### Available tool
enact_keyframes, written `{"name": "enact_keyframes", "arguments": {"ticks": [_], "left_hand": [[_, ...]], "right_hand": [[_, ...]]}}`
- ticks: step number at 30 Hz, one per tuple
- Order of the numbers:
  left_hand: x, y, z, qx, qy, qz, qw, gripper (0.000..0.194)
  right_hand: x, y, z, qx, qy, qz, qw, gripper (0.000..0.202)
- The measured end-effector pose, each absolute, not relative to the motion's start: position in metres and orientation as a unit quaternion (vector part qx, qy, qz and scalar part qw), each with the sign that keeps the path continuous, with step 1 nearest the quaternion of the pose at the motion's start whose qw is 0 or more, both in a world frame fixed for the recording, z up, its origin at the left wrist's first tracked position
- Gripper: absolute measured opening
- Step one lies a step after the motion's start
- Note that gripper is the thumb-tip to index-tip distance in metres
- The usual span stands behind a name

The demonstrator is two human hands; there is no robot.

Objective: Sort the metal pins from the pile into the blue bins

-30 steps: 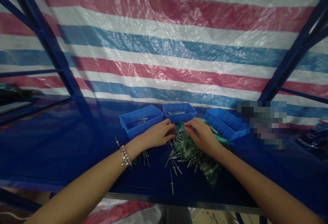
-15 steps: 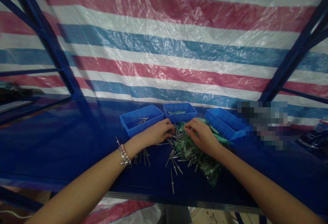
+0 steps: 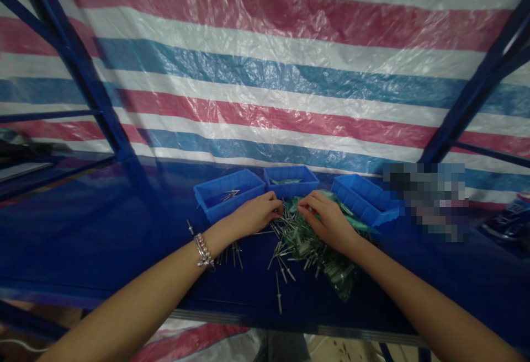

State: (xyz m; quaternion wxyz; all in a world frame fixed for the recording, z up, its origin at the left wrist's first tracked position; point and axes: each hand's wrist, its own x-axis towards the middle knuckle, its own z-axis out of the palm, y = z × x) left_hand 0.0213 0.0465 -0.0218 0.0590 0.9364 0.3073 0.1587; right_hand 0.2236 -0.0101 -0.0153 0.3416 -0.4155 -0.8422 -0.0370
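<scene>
Both hands — left hand (image 3: pixel 254 214), right hand (image 3: pixel 327 219) — rest loosely curled, holding nothing, on the rivet pile (image 3: pixel 300 243).

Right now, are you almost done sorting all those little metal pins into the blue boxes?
Not nearly. The left box holds only a few pins and the middle box a few green pieces. What the right box holds cannot be seen. Both the left hand and the right hand are picking in the big pile on the blue shelf. Most of that pile and the loose pins remain.
</scene>
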Motion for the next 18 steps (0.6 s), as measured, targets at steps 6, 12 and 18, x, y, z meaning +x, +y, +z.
{"name": "enact_keyframes", "arguments": {"ticks": [6,12,18], "left_hand": [[0.023,0.042,-0.017,0.929,0.302,0.207,0.051,0.025],[0.024,0.039,-0.011,0.919,0.287,0.268,0.043,0.025],[0.026,0.035,-0.008,0.92,0.261,0.288,0.048,0.023]], "right_hand": [[0.224,-0.01,-0.016,-0.419,-0.841,-0.039,0.34,0.02],[0.225,-0.009,-0.017,-0.429,-0.837,-0.038,0.336,0.021],[0.225,-0.01,-0.016,-0.43,-0.843,-0.033,0.321,0.021]]}}
